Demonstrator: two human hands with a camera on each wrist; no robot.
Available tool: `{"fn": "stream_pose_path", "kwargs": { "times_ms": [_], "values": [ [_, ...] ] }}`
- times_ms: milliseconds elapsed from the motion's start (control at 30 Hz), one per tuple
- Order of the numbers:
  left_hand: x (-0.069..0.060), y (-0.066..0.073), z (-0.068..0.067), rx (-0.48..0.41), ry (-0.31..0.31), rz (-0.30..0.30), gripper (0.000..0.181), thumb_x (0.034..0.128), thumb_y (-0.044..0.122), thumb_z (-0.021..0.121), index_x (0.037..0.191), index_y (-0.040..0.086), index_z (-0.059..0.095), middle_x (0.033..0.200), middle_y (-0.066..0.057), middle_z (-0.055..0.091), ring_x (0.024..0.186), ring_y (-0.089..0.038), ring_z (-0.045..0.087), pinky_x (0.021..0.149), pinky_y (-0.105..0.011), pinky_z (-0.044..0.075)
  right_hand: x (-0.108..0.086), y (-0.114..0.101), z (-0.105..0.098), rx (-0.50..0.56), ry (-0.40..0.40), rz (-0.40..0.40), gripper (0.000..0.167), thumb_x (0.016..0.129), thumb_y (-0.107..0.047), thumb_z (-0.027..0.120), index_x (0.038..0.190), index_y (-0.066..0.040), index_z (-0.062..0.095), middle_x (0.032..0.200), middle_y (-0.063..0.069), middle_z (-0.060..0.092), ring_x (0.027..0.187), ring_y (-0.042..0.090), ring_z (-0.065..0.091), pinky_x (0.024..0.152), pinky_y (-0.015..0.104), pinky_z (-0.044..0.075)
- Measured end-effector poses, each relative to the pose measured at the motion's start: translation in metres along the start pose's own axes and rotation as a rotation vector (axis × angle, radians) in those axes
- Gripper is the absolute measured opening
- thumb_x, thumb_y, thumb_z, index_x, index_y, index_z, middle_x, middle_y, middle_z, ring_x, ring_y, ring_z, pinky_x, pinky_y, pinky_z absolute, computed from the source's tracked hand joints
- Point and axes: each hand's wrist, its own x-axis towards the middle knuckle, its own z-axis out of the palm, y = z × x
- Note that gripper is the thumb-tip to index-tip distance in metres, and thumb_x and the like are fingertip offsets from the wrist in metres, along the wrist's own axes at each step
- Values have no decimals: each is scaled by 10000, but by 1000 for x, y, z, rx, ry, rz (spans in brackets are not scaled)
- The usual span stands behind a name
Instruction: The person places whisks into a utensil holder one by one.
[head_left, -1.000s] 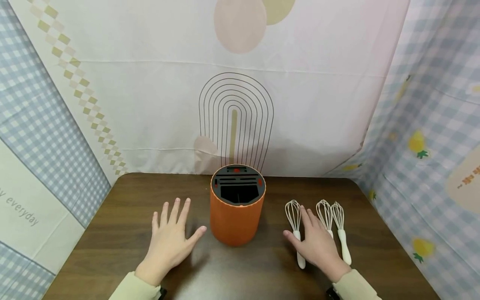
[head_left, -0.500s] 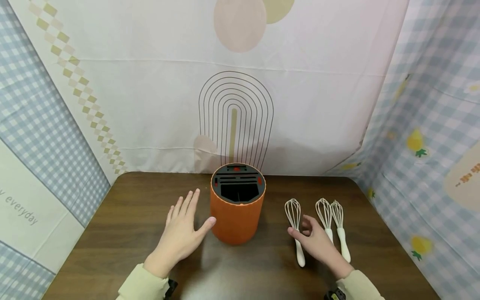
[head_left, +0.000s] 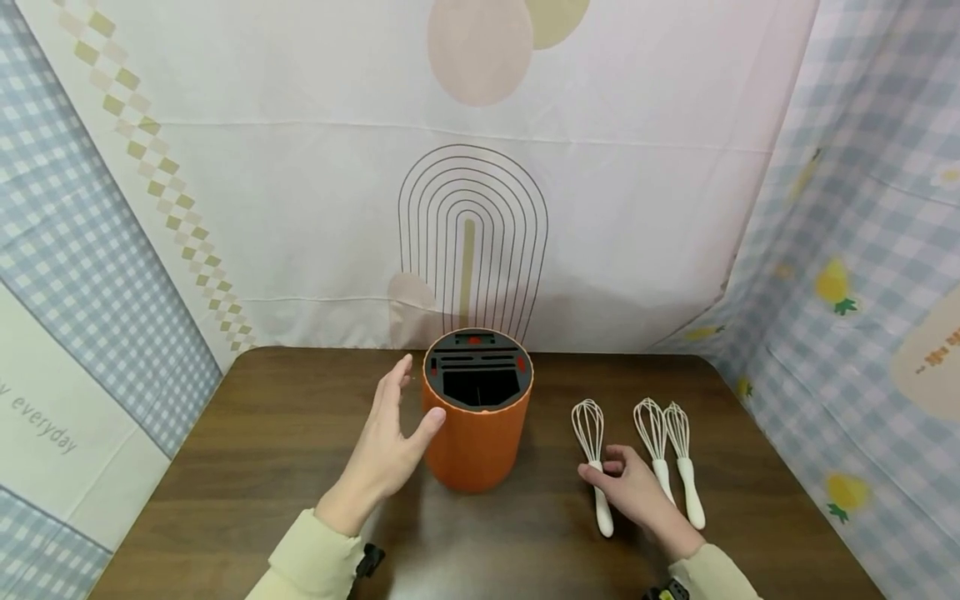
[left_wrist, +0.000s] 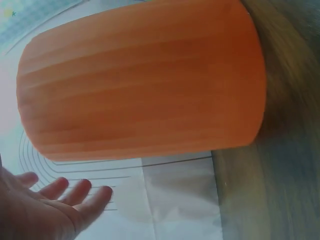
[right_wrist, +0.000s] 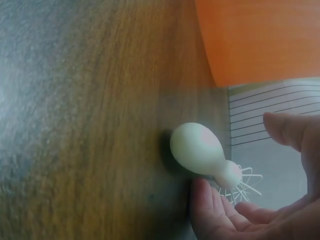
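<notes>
On the table stands an orange round utensil holder (head_left: 474, 446) with a dark slotted top. My left hand (head_left: 382, 450) is at its left side, thumb and fingers spread; whether it touches the wall is unclear. In the left wrist view the fingers (left_wrist: 82, 192) are apart from the holder. My right hand (head_left: 633, 487) is at the handle of the nearest white whisk (head_left: 588, 425). Seen from the right wrist, the thumb (right_wrist: 285, 127) stands off the whisk handle (right_wrist: 195, 147), while the curved fingers lie close beside it; contact cannot be told.
To the right of that hand lie two more white whisks, one (head_left: 651, 429) partly behind the hand and one (head_left: 681, 450) farther right. A patterned cloth (head_left: 322, 208) hangs behind the table (head_left: 300, 375), and checked cloths flank both sides.
My left hand has moved right and forward to the holder, turning onto its side. My right hand has drawn back slightly, its fingers curving in beside the whisk handle.
</notes>
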Motion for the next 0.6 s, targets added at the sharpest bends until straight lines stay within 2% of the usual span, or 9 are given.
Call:
{"fn": "stream_pose_path", "kwargs": {
  "times_ms": [133, 267, 400, 600],
  "values": [
    [11, -3, 6, -101, 57, 46, 717, 918, 396, 620, 1515, 303, 235, 1482, -32, 333, 1320, -190, 378, 1052, -442, 366, 1, 2, 1, 23, 0, 0, 760, 855, -372, 718, 1370, 73, 381, 1179, 259, 558, 1013, 303, 597, 769, 382, 523],
    [21, -4, 12, -160, 101, 69, 657, 901, 359, 659, 1477, 274, 355, 1427, -4, 405, 1249, -164, 446, 1020, -423, 408, 3, 5, 2, 53, 5, 8, 729, 855, -336, 723, 1361, 69, 390, 1168, 255, 553, 973, 282, 606, 750, 371, 528],
    [28, -6, 17, -155, 134, 93, 605, 886, 361, 679, 1431, 217, 460, 1396, 28, 444, 1198, -159, 485, 989, -404, 439, 4, 7, 3, 86, 13, 13, 718, 851, -303, 732, 1355, 77, 390, 1155, 255, 547, 935, 262, 612, 724, 355, 537],
    [34, -13, 23, -113, 154, 127, 543, 892, 353, 664, 1382, 167, 524, 1422, 13, 447, 1252, -168, 465, 977, -418, 448, 3, 6, 1, 87, 14, 6, 702, 851, -285, 733, 1341, 90, 398, 1128, 248, 552, 914, 252, 608, 709, 347, 535]
  ]
}}
